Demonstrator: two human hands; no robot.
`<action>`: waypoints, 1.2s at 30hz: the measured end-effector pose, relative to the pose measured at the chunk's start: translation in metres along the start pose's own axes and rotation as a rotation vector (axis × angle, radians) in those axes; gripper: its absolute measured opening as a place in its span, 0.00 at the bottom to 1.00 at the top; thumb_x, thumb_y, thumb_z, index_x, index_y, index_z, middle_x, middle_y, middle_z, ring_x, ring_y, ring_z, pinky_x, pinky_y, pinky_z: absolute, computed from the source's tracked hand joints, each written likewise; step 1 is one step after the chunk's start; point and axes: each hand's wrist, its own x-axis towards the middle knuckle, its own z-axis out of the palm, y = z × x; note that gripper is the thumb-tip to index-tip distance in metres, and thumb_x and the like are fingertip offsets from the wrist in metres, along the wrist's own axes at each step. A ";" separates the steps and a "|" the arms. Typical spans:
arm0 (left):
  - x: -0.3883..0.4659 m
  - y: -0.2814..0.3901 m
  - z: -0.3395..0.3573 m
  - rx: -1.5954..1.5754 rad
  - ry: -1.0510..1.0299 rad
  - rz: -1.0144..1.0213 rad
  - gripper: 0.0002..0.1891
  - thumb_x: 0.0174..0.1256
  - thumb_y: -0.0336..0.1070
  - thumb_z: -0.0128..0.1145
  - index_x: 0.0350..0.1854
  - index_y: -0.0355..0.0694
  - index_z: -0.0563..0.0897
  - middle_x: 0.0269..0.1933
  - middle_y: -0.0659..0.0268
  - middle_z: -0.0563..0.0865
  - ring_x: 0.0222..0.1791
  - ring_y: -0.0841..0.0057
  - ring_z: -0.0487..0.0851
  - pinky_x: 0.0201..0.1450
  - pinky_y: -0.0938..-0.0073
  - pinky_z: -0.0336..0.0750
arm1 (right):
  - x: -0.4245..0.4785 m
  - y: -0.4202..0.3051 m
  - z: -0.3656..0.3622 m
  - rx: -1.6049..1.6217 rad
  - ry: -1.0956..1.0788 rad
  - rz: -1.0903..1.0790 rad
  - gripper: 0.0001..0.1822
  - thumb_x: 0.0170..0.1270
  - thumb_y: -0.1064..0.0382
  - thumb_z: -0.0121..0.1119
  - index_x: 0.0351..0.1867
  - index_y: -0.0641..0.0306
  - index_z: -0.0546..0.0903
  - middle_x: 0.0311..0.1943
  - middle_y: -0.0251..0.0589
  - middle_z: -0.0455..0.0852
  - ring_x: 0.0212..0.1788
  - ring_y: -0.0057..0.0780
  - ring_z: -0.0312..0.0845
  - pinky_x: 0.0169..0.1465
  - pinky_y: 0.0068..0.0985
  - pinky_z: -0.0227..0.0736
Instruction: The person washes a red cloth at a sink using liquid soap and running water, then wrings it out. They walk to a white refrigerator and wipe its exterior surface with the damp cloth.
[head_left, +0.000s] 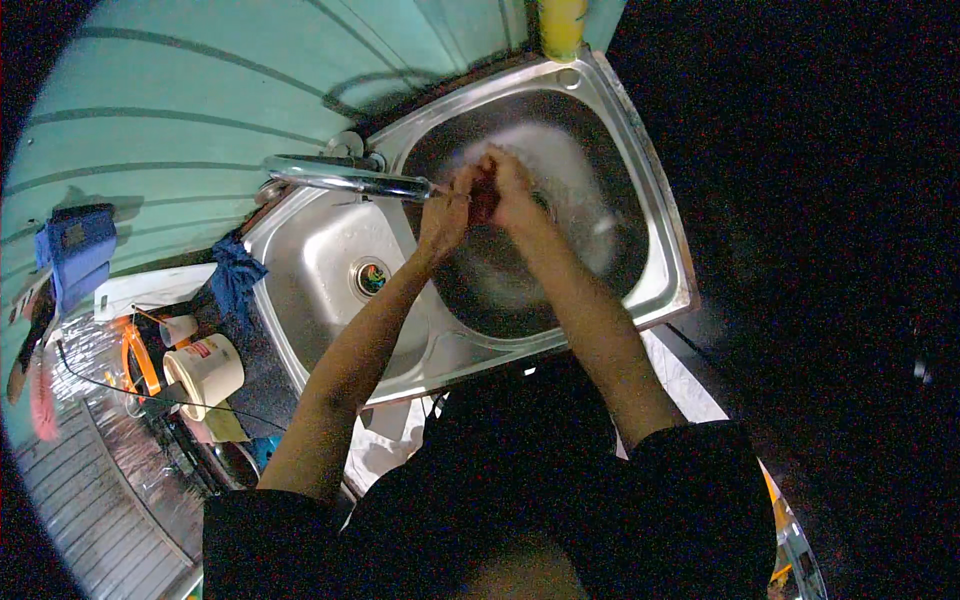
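Observation:
Both hands meet over the right basin (622, 247) of a stainless steel sink. Between them is a dark reddish object (486, 199), blurred and partly covered by fingers, so its kind is unclear. My left hand (448, 210) grips it from the left, close beneath the spout tip of the chrome faucet (352, 178). On the other side, my right hand (512, 187) curls around it, fingers pointing up towards the far rim. A pale, blurry patch, perhaps water or a submerged vessel, shows in the basin around the hands.
The left basin (330, 255) has a drain strainer (370, 277) with colourful bits. A dark blue cloth (236, 277) hangs by its rim. Further left are a white tub (204, 371), orange-handled scissors (137, 356) and a wall-mounted blue knife holder (79, 251). A yellow bottle (562, 30) stands behind the sink.

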 end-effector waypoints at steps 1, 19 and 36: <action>-0.008 0.007 -0.007 0.008 -0.027 0.074 0.28 0.74 0.58 0.41 0.55 0.34 0.77 0.43 0.39 0.83 0.45 0.53 0.82 0.51 0.60 0.73 | 0.001 -0.009 -0.010 0.292 -0.060 0.200 0.16 0.69 0.54 0.51 0.26 0.59 0.79 0.23 0.37 0.82 0.27 0.34 0.78 0.35 0.35 0.74; 0.013 -0.064 -0.014 -0.706 -0.303 -0.216 0.20 0.63 0.36 0.57 0.58 0.39 0.78 0.55 0.61 0.82 0.55 0.70 0.79 0.62 0.68 0.73 | -0.059 -0.049 -0.052 -1.397 -0.383 -0.962 0.22 0.58 0.69 0.61 0.57 0.56 0.80 0.43 0.37 0.85 0.44 0.26 0.82 0.45 0.26 0.79; -0.025 -0.033 0.031 -0.354 0.115 0.252 0.31 0.58 0.37 0.64 0.63 0.33 0.68 0.57 0.52 0.78 0.59 0.66 0.74 0.59 0.67 0.69 | -0.074 -0.031 0.019 -1.274 -0.119 -0.955 0.09 0.56 0.64 0.61 0.36 0.64 0.82 0.34 0.53 0.86 0.35 0.52 0.83 0.44 0.38 0.77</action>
